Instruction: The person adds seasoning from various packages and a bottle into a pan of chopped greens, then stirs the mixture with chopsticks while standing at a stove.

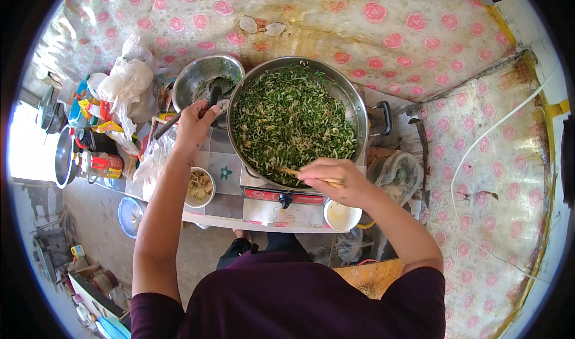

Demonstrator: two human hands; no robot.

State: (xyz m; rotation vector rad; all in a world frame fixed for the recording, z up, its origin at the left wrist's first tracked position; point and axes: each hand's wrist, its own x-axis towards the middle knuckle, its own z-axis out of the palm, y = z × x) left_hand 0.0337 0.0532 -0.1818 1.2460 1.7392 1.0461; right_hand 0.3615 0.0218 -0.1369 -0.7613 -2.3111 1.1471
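A wide steel pot (296,123) full of chopped greens mixed with pale shreds stands on a gas stove (283,196) with a red front panel and black knob. My right hand (334,179) is closed on wooden chopsticks (287,171), whose tips are in the greens at the pot's near edge. At the pot's left, my left hand (196,125) grips a dark handle; a black ladle or spoon handle (167,127) slants beside the fingers, and which part the fingers hold is partly hidden. A steel bowl (186,76) with green residue sits behind that hand.
A white bowl of pale yellowish food (200,187) is left of the stove; another white bowl (342,215) stands at the front right. Bottles (105,166) and plastic bags (128,80) crowd the left. The pot's side handle (384,118) juts right, near a clear plastic container (399,177).
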